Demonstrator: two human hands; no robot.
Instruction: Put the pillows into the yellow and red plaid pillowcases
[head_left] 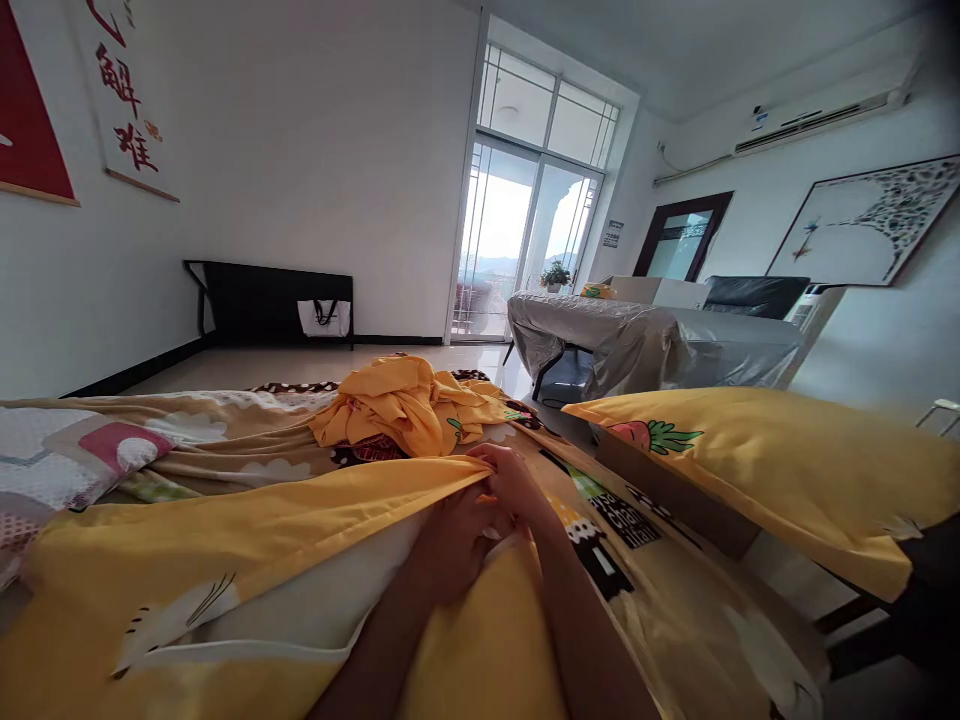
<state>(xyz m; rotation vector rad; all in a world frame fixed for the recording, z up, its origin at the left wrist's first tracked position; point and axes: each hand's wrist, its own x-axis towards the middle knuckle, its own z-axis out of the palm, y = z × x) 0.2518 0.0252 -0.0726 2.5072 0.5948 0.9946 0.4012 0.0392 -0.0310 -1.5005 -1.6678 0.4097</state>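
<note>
A yellow pillowcase (247,540) is lying across the near bed, white pillow (300,610) showing inside. Both hands are meeting at its open edge: the left hand (454,545) is curling around the fabric, the right hand (514,480) is pinching the hem. Beyond the pillowcase, crumpled yellow cloth (409,400) is lying.

Hands: two are seen, left hand (450,545) and right hand (514,480)
Pillows: one (765,455)
Crumpled yellow cloths: one (409,400)
Wall pictures: three are counted
Potted plants: one (555,275)
Bags: one (324,318)
</note>
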